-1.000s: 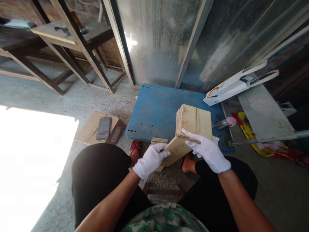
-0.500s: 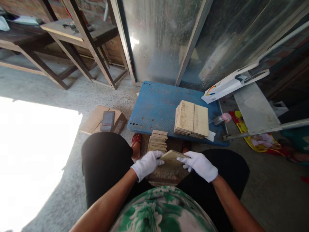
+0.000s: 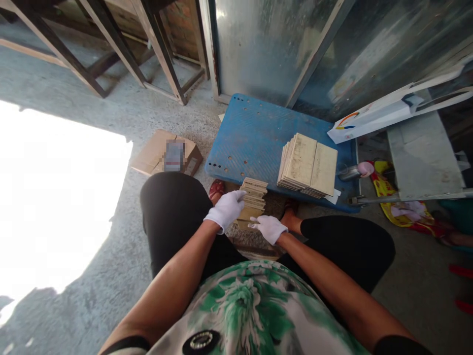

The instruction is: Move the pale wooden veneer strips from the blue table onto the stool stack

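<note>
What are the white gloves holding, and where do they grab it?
Both hands are on the small stack of tiles between the feet: left hand at its left side, right hand at its near edge. A closed grip cannot be told.

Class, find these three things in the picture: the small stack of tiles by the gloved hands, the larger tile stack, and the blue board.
small stack of tiles (image 3: 254, 193), head view, upper layers of the pile.
larger tile stack (image 3: 308, 163), head view, top face.
blue board (image 3: 251, 140), head view, bare ribbed surface.
</note>
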